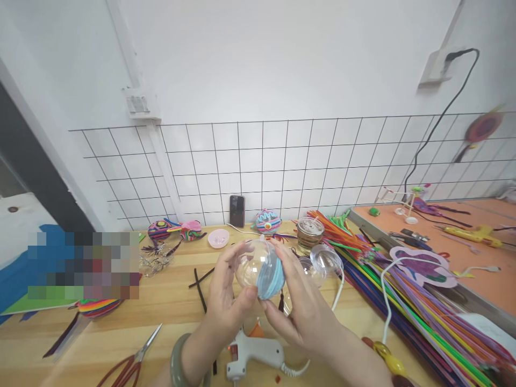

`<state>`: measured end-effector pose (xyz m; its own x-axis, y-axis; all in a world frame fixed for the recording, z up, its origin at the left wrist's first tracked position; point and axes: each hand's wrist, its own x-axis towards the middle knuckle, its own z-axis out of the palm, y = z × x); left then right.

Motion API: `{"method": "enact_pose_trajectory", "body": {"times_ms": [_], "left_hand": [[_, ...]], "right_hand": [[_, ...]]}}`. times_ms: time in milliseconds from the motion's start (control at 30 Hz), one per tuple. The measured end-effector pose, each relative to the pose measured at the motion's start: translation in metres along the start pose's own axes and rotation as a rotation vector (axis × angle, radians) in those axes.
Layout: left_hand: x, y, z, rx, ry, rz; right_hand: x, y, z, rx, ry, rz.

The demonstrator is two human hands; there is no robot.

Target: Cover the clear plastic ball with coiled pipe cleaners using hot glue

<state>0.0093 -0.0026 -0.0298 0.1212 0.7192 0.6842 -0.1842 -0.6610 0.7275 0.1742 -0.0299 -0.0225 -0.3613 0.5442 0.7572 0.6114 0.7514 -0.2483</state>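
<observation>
Between my hands is a clear plastic ball, partly covered on its right side with light blue and grey strands. My left hand curls round its left side, the thumb at the lower edge. On the right side the fingers of my right hand press against the strands, with the thumb below the ball. Just beneath my hands a white glue gun lies on the wooden table. Dark strips lie to the left of my left hand. Clear plastic half-shells sit behind my right hand.
Red-handled scissors lie at front left. Bundles of coloured pipe cleaners spread along the right. At the back stand a phone, a pink dish, a glass jar and a decorated ball. A white cable loops at right.
</observation>
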Motion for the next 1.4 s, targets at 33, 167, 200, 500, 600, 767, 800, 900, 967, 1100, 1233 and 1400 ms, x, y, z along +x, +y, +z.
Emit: {"method": "enact_pose_trajectory", "body": {"times_ms": [33,167,200,500,600,767,800,900,967,1100,1233,1400], "left_hand": [[0.001,0.001,0.001,-0.01,0.01,-0.006],[0.003,0.005,0.005,-0.008,0.065,-0.024],[0.003,0.005,0.006,-0.008,0.075,-0.034],[0.004,-0.003,0.0,-0.027,-0.007,-0.141],[0.006,-0.002,-0.004,0.028,-0.065,-0.155],[0.013,0.0,-0.009,0.053,-0.13,-0.144],[0.014,0.0,-0.01,0.048,-0.142,-0.151],[0.015,-0.002,-0.012,0.033,-0.171,-0.167],[0.015,-0.003,-0.012,0.027,-0.177,-0.168],[0.014,-0.005,-0.011,0.034,-0.164,-0.176],[0.014,-0.005,-0.009,0.067,-0.135,-0.22],[0.014,-0.007,-0.008,0.169,-0.114,-0.305]], "right_hand": [[0.0,0.0,0.001,-0.025,-0.002,-0.016],[-0.001,0.003,0.004,-0.124,-0.005,-0.079],[-0.001,0.004,0.005,-0.146,-0.004,-0.09],[0.003,0.007,0.006,-0.334,-0.035,-0.099],[0.004,0.008,0.006,-0.374,-0.045,-0.1],[0.003,0.01,0.01,-0.399,-0.054,-0.095],[0.003,0.01,0.01,-0.399,-0.056,-0.093],[0.002,0.01,0.012,-0.401,-0.066,-0.085],[0.002,0.01,0.012,-0.404,-0.076,-0.077],[0.002,0.011,0.014,-0.41,-0.083,-0.068],[0.0,0.015,0.014,-0.37,-0.11,-0.035],[0.0,0.018,0.01,-0.226,-0.247,0.079]]}}
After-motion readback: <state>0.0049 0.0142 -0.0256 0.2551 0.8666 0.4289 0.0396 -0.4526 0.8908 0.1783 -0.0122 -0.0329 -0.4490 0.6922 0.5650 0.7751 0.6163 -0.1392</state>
